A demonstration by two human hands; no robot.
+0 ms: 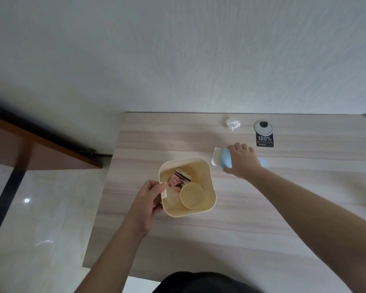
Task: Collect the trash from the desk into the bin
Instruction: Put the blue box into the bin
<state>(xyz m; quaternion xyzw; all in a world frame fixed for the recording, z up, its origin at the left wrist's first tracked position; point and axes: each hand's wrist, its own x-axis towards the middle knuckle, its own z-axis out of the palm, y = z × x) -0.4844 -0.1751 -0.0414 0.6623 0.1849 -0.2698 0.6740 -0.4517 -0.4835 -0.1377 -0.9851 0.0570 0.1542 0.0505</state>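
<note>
Gripping the blue-and-white packet (221, 158), the right hand (242, 160) has its fingers curled over the top and the thumb under the near edge — a grasp on the packet, which lies flat on the desk (283, 208) just right of the bin (209, 199). The left hand (147, 199) pinches the bin's left rim, thumb over the lip, steadying it on the desk.

Judgement: the step in hand is lifting the packet and dropping it in. The packet looks soft and light, so a firm pinch across its width should keep it from folding or slipping. The carry is short; the person does well to clear the rim before letting go, and to keep the bin held so it does not tip.

The bin already holds a pink printed wrapper (179, 178) and a pale round lid (191, 195) — there is room beside them. A crumpled tissue (232, 123) sits near the desk's far edge, well apart, left of a cable grommet (263, 126) and a black sticker (264, 140).
</note>
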